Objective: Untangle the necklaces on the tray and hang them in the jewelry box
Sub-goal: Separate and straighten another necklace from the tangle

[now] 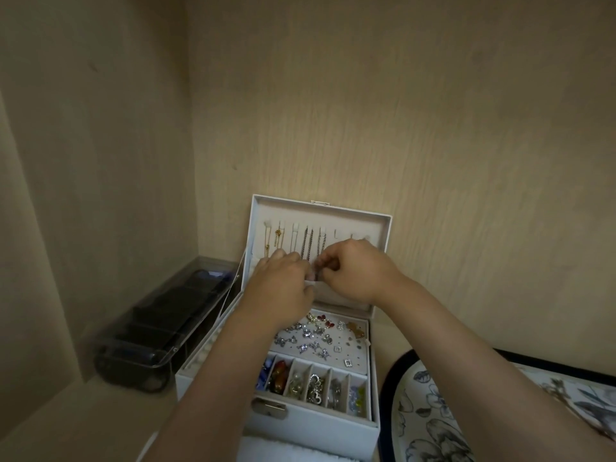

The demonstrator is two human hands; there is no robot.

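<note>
I am reaching into a pale wood alcove, and everything sits on its shelf (83, 421). The biggest thing is the white jewelry box (313, 425), rectangular and smooth-sided, with a metal clasp (268, 408) on its front wall. Its lid (366, 225) stands upright against the back panel.

To its right, close beside it, lies the tray (410, 411), rounded, with a dark rim and a grey flower pattern. To the left is a clear plastic case (160, 328) with rounded corners, holding dark items I cannot make out.

Inside the box, a pale perforated panel (346, 353) carries sparkly earrings, and a row of narrow compartments (316, 385) in front holds beads, rings and small charms.

Along the lid's soft lining, the silver necklaces (308, 243) hang straight from hooks, with a gold necklace (277, 238) to their left.

My right hand (360, 271) pinches the lower ends of the silver necklaces between thumb and curled fingers. My left hand (283, 281) meets it there, fingers bent, but I cannot tell what they hold.
</note>
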